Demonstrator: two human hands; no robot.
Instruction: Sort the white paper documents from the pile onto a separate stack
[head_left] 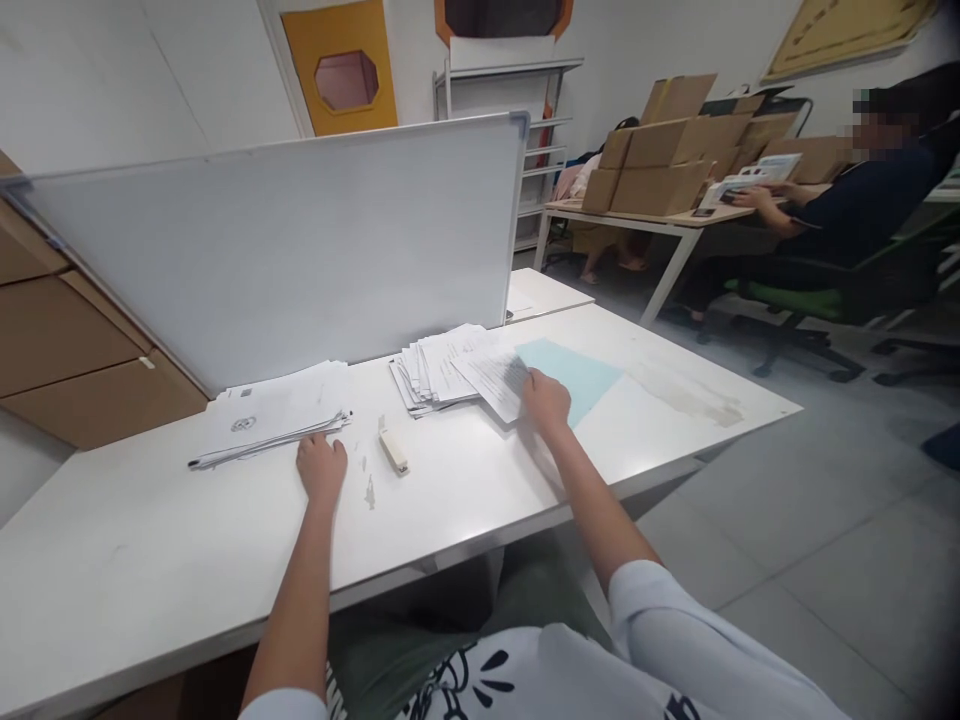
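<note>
Printed sheet (496,388) over the front right of the middle paper stack (439,370), partly covering the light-blue sheet (596,375). Right hand (547,402) grasps its right edge, probably so the print side stays readable. Left hand (322,468) curled at the near edge of the left paper stack (274,405); cannot tell whether it pinches any paper. Stapler (393,451) lies between the hands, presumably for easy reach. Whiteboard (337,240) stands behind the stacks, limiting rearward room. Tabletop (465,500) gives more room rightward; its front edge passes beneath both forearms.
</note>
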